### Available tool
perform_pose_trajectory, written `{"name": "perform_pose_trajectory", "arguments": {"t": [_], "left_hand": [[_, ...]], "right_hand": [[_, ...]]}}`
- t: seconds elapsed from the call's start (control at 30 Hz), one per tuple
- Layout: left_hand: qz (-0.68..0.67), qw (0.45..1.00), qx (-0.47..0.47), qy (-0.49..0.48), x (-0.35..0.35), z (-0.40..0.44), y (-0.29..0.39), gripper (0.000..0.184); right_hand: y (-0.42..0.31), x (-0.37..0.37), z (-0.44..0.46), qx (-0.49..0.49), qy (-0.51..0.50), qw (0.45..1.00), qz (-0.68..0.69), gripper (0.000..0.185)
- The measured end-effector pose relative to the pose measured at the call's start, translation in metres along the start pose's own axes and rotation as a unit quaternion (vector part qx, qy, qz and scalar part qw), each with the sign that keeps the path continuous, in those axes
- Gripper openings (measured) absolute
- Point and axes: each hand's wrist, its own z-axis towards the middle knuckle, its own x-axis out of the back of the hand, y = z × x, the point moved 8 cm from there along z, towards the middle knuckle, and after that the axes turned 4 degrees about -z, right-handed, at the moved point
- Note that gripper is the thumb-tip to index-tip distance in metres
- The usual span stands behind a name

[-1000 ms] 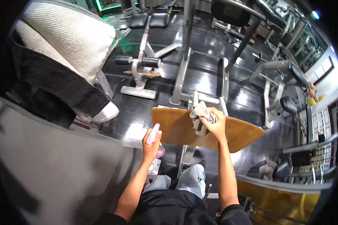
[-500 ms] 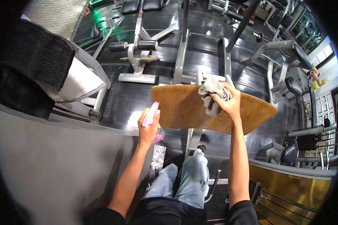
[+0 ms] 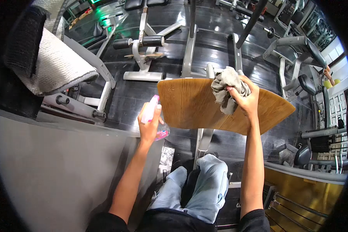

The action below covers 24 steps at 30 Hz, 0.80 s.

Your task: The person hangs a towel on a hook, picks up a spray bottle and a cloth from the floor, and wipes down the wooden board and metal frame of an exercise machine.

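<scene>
My left hand (image 3: pixel 148 127) is closed around a spray bottle (image 3: pixel 163 131) with a pink and white trigger head and a clear body with a pink label. It is just left of a curved wooden board (image 3: pixel 185 104), whose left end shows small wet-looking drops. In my right hand (image 3: pixel 248 98) is a bunched grey-beige cloth (image 3: pixel 225 87), in front of the board's upper middle. Whether the cloth presses on the wood I cannot tell. Grey metal posts show behind and below the board.
A grey panel (image 3: pixel 65 166) fills the lower left. Above it hangs a white towel-like cloth (image 3: pixel 62 65) with a black band. A machine with black rollers (image 3: pixel 152 41) stands ahead, and a padded machine (image 3: pixel 313 52) is at the right. A gold-coloured panel (image 3: pixel 301 193) lies lower right.
The view has shifted slightly. My right hand and the cloth have moved a little right and up. My left hand sits slightly higher and further left, still holding the bottle.
</scene>
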Motion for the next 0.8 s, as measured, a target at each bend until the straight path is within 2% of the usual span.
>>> {"name": "perform_pose_trajectory", "arguments": {"t": [0.1, 0.17, 0.23, 0.3, 0.33, 0.37, 0.43, 0.57, 0.7, 0.77, 0.8], "left_hand": [[0.019, 0.999, -0.007, -0.028, -0.002, 0.003, 0.001, 0.036], [-0.01, 1.0, -0.005, -0.006, -0.006, 0.004, 0.008, 0.03], [-0.041, 0.999, -0.002, 0.018, -0.008, 0.007, 0.012, 0.024], [-0.082, 0.995, 0.007, 0.056, -0.003, 0.013, 0.008, 0.031], [-0.09, 0.992, 0.056, 0.062, 0.002, 0.016, -0.004, 0.039], [-0.09, 0.993, 0.054, 0.062, 0.004, 0.02, -0.008, 0.039], [-0.126, 0.986, 0.098, 0.052, 0.006, 0.026, -0.022, 0.044], [-0.132, 0.983, 0.122, 0.042, 0.001, 0.033, -0.041, 0.047], [-0.163, 0.97, 0.172, 0.044, 0.002, 0.029, -0.051, 0.045], [-0.171, 0.967, 0.183, 0.041, 0.002, 0.028, -0.054, 0.044], [-0.162, 0.967, 0.192, 0.037, 0.002, 0.026, -0.058, 0.043]], "right_hand": [[0.005, -0.002, -0.003, -0.042, -0.009, 0.999, 0.031, 0.029], [0.002, 0.0, -0.001, 0.009, -0.001, 1.0, 0.0, 0.029], [-0.001, -0.004, -0.002, 0.016, -0.006, 1.0, -0.008, 0.027], [0.003, -0.003, -0.008, -0.043, 0.041, 0.996, 0.061, 0.026], [0.001, -0.007, -0.016, -0.043, 0.077, 0.994, 0.062, 0.025], [-0.005, -0.013, -0.023, -0.038, 0.097, 0.994, 0.028, 0.03], [-0.017, -0.033, -0.041, 0.054, 0.146, 0.986, -0.054, 0.037], [-0.04, -0.103, -0.067, 0.069, 0.1, 0.973, -0.195, 0.052], [-0.051, -0.146, -0.062, 0.058, 0.135, 0.947, -0.285, 0.049], [-0.048, -0.157, -0.068, 0.066, 0.156, 0.944, -0.284, 0.047], [-0.045, -0.164, -0.074, 0.07, 0.136, 0.939, -0.307, 0.043]]}}
